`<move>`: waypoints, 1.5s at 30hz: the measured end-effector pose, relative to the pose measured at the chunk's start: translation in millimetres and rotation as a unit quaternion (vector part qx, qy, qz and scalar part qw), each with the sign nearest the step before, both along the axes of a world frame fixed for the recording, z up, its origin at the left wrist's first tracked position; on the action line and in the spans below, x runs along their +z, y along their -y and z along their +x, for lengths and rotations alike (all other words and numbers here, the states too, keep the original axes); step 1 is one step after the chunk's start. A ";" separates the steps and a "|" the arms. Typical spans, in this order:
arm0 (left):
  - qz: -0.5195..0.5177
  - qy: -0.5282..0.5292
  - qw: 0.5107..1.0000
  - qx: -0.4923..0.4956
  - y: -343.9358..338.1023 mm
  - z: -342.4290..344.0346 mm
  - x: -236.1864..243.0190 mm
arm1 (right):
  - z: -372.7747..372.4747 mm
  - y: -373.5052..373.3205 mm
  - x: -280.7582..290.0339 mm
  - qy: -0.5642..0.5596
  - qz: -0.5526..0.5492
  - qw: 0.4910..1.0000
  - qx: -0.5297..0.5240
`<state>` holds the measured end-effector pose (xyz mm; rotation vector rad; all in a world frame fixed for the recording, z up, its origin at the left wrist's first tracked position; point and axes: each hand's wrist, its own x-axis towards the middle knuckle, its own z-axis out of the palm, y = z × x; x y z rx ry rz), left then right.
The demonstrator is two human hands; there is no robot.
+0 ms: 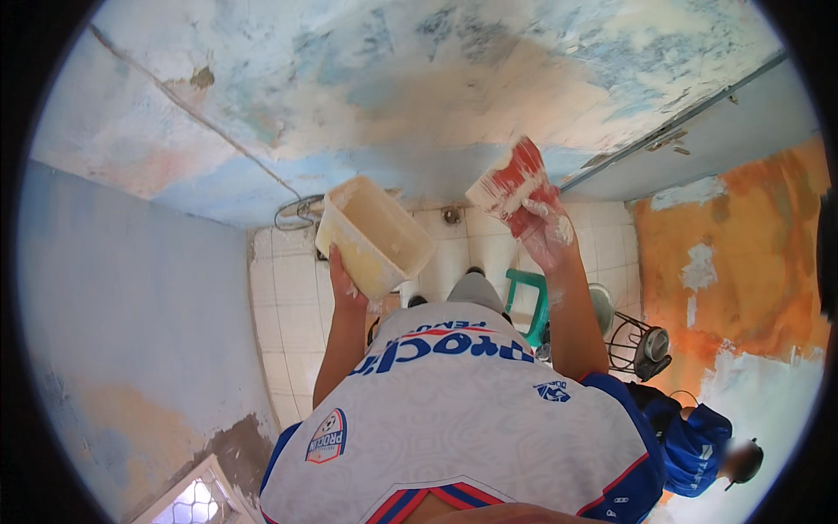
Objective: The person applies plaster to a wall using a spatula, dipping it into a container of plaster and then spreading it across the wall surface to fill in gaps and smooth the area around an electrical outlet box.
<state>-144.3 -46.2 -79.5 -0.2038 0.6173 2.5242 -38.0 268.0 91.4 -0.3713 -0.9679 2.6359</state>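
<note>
My left hand (346, 281) grips a cream rectangular plastic tub (371, 262) by its near left side, its opening tilted toward the right. Pale, paste-like filler smears the tub's walls. In my right hand (548, 229) is a wide red putty spreader (517, 188), its blade pointing up and left, partly coated with the same filler. White paste also covers the fingers of that hand. Tub and spreader are apart, both held in front of the patchy blue and cream wall (419, 96).
A cable (188, 109) runs down the wall to a coil near the floor. Behind my right forearm are a green plastic stool (527, 306) and a black wire-frame stand (630, 342). Another person in blue (698, 445) is at lower right, by an orange wall (733, 262).
</note>
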 end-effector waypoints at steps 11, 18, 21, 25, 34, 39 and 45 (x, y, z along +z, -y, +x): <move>0.032 -0.018 0.998 0.043 -45.7 -7.3 7.9 | -27.9 -98.7 33.3 -0.084 0.073 0.980 -0.164; 0.056 -0.073 0.993 0.067 -99.0 -14.4 47.8 | -42.7 -175.0 101.8 -0.186 0.079 0.961 -0.186; 0.039 -0.079 0.993 0.080 -119.2 -14.7 47.2 | -43.0 -208.3 120.3 -0.228 0.098 0.953 -0.175; 0.045 -0.121 0.987 0.096 -155.9 -9.3 54.9 | -43.9 -223.5 150.9 -0.240 0.088 0.939 -0.231; 0.028 -0.129 0.988 0.079 -182.4 -45.1 72.5 | -56.6 -316.1 243.2 -0.265 0.314 0.745 -0.525; 0.023 -0.114 0.991 0.061 -191.5 -45.7 84.2 | -86.9 -349.7 318.1 -0.106 0.613 0.408 -0.668; 0.035 -0.136 0.989 0.044 -185.4 -42.1 62.5 | -116.6 -410.0 313.6 -0.048 0.751 0.230 -0.617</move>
